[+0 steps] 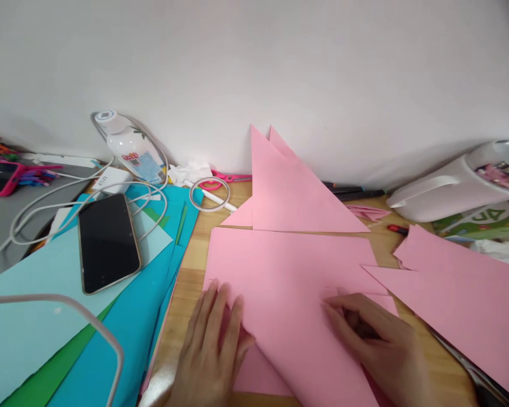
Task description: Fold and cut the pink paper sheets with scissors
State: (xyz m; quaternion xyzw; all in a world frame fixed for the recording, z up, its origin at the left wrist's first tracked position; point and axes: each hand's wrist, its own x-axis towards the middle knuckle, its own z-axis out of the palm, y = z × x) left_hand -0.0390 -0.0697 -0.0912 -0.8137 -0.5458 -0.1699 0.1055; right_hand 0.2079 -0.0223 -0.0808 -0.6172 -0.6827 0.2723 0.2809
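A large pink paper sheet (288, 271) lies folded on the wooden table (186, 294) in front of me. My left hand (210, 350) rests flat on its lower left corner with the fingers stretched out. My right hand (377, 345) presses on the folded pink edge at the lower right, its fingers curled down onto the paper. A folded pink triangle (288, 192) stands up behind the sheet against the wall.
More pink sheets (458, 288) lie to the right. Blue and green papers (38, 316) with a black phone (107, 242) and white cables (68, 209) cover the left. Pink scissors (220, 180), a white bottle (129, 148), and a white bin (453, 186) line the back.
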